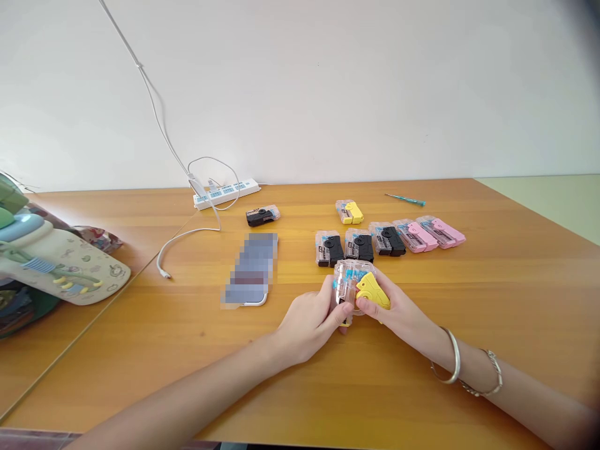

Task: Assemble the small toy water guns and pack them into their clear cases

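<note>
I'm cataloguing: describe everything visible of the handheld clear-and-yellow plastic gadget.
The clear-and-yellow plastic gadget has a rounded transparent body with blue markings. A yellow piece slants at its right; more yellow shows below. Over the brown wooden table, the left hand grips the body, the right hand the yellow piece; parts are hidden.

You can read no text reliably. You see dark lettering on the black cases (359, 245) and pink cases (416, 236), but it is too small to decipher; the phone (253, 265) shows a pixelated screen.
</note>
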### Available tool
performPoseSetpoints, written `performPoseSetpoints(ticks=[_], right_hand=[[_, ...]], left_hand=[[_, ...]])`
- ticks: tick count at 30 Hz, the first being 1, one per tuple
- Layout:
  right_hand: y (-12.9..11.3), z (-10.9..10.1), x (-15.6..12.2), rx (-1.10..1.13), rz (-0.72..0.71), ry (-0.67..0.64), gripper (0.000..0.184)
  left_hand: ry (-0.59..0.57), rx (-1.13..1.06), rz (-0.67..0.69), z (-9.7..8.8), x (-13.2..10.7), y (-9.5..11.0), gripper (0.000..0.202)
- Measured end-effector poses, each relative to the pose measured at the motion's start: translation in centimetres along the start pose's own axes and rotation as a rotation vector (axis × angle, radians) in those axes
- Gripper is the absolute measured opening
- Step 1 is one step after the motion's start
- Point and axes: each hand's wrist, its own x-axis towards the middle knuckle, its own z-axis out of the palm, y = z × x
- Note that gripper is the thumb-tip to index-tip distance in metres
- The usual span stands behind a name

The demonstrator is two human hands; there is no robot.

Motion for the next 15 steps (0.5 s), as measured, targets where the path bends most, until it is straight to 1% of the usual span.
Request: performPoseSetpoints(ticks=[3, 6, 10, 15], right_hand=[[0.4, 0.1, 0.1, -0.008, 0.007, 0.066, 0.043], [0.7, 0.3, 0.0, 0.008, -0.019, 0.097, 0.042], [0.7, 0.9, -0.3, 0.049, -0.06, 0.094, 0.037], [0.9, 1.3, -0.9, 0.028, -0.079, 0.028, 0.035]], left_hand=[[-0.042, 0.004, 0.041, 0.1, 0.0, 0.1, 0.019], [-0.031, 0.086, 0.092, 0.5, 0.0, 0.0, 0.018], [0.03, 0.196, 0.142, 1.1, -0.1, -0.1, 0.018], [0.053, 0.183, 0.12, 1.6, -0.3, -0.3, 0.017]])
